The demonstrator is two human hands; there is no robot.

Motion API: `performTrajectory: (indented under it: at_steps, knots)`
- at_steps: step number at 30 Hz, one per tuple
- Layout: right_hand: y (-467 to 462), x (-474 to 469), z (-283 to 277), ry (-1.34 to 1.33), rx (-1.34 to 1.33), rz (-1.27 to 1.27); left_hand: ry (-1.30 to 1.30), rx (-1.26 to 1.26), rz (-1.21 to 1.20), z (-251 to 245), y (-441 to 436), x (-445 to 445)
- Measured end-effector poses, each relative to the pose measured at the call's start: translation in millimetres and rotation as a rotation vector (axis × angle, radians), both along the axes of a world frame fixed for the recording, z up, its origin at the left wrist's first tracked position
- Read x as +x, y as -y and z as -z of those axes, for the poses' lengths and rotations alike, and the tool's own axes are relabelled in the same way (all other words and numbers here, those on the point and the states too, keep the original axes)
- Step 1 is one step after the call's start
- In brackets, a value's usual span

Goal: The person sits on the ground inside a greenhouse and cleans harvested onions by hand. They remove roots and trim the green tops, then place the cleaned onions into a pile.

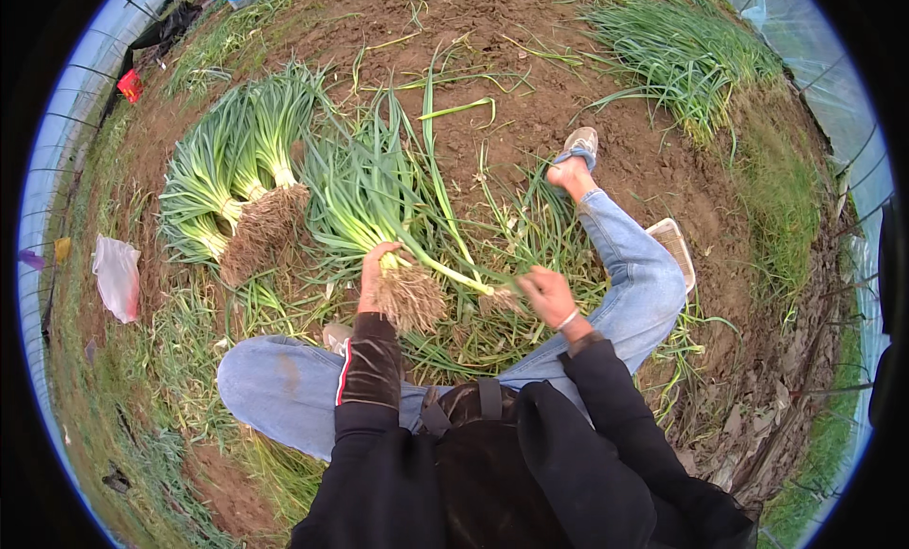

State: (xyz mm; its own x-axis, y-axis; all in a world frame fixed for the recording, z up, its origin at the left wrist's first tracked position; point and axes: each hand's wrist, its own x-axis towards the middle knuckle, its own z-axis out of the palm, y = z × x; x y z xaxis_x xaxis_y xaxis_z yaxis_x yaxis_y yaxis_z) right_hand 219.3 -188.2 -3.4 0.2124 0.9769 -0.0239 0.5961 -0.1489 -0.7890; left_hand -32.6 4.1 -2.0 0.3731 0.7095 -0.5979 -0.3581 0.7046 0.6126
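Observation:
My left hand (378,268) is closed around the pale stems of a bunch of green garlic or leek plants (355,215). Its brown, stringy roots (412,298) point toward me and its leaves fan away. One separate stalk (454,272) slants out from the bunch to the right, ending in a small root tuft (501,302). Just beside that tuft is my right hand (548,294), fingers curled on a blurred strip of green leaf (517,282). More loose plants (387,123) lie beyond the held bunch.
Several tied bunches (238,172) lie at left, roots together. Stripped leaves (454,353) litter the ground between my legs. A pale plastic basket (675,247) sits by my right knee. A plant heap (682,59) lies far right, a plastic bag (117,279) far left. Plastic-sheeted walls (831,59) curve around.

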Motion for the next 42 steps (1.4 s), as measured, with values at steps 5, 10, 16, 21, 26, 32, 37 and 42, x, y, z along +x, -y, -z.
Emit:
performTrajectory:
  at_steps: [5,10,16,21,26,32,37,42]
  knots:
    - [36,33,-24,0.529,0.096,0.306,0.036,-0.021,0.004,11,-11,-6]
    - [-17,-56,-50,0.493,0.116,-0.040,0.016,-0.081,0.096,22,-7,-1]
    - [-25,-75,-1,0.383,0.190,-0.066,0.037,-0.133,0.054,5,1,0]
    - [-18,-82,-3,0.272,0.184,-0.019,0.022,-0.132,0.086,10,3,-2]
    - [-13,-75,17,-0.436,0.068,0.447,0.055,-0.094,0.070,13,0,1]
    - [-10,-23,20,0.171,0.156,0.260,0.002,-0.076,0.085,27,-3,-3]
    - [-12,-74,-1,-1.221,-0.464,0.092,0.467,-0.209,0.097,61,-2,-14]
    - [-53,-29,-67,-1.165,0.178,0.468,0.503,-0.065,0.098,4,1,-17]
